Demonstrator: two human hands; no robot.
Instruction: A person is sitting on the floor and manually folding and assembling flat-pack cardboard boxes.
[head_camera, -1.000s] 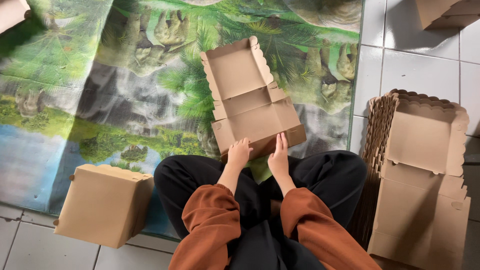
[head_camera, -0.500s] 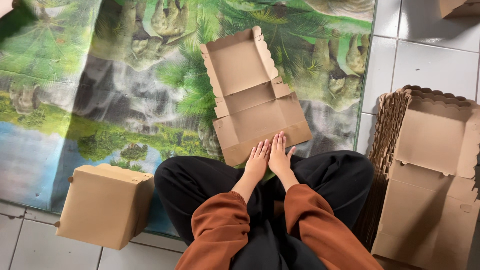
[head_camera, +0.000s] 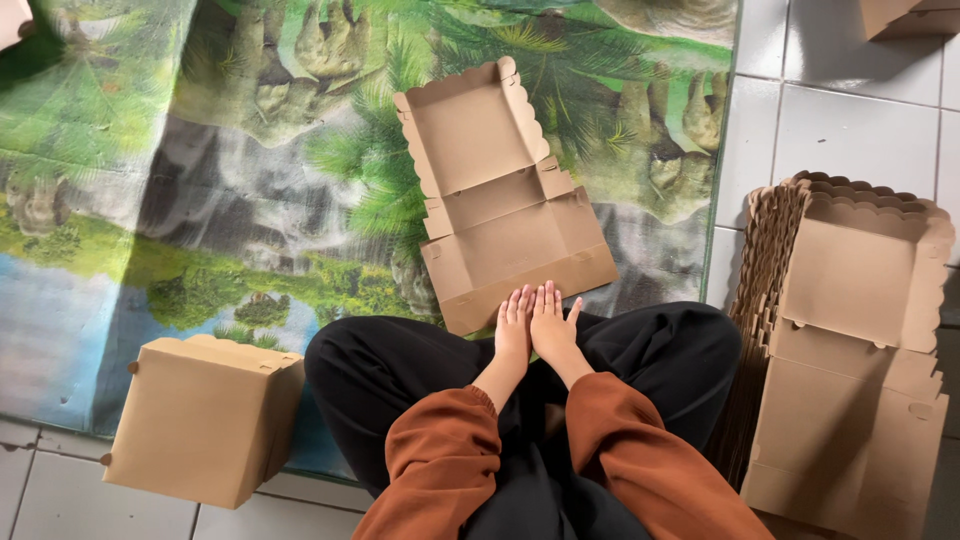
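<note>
Left hand (head_camera: 514, 325) and right hand (head_camera: 550, 322) lie flat side by side, fingers straight, gripping nothing, fingertips on the near flap of the unfolded cardboard box (head_camera: 500, 195) on the printed mat (head_camera: 180, 180). Folded box (head_camera: 205, 418) at left, flat box stack (head_camera: 850, 340) at right. Versus half a second ago: hands pressed closer together

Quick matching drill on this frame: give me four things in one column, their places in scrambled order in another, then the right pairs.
1. flat box blank
2. folded box
3. stack of blanks
4. hands

A. on the tiles, to the person's right
B. side by side at the blank's near edge
C. spread open on the printed mat
D. closed, by the person's left knee

Pairs: 1-C, 2-D, 3-A, 4-B
</note>
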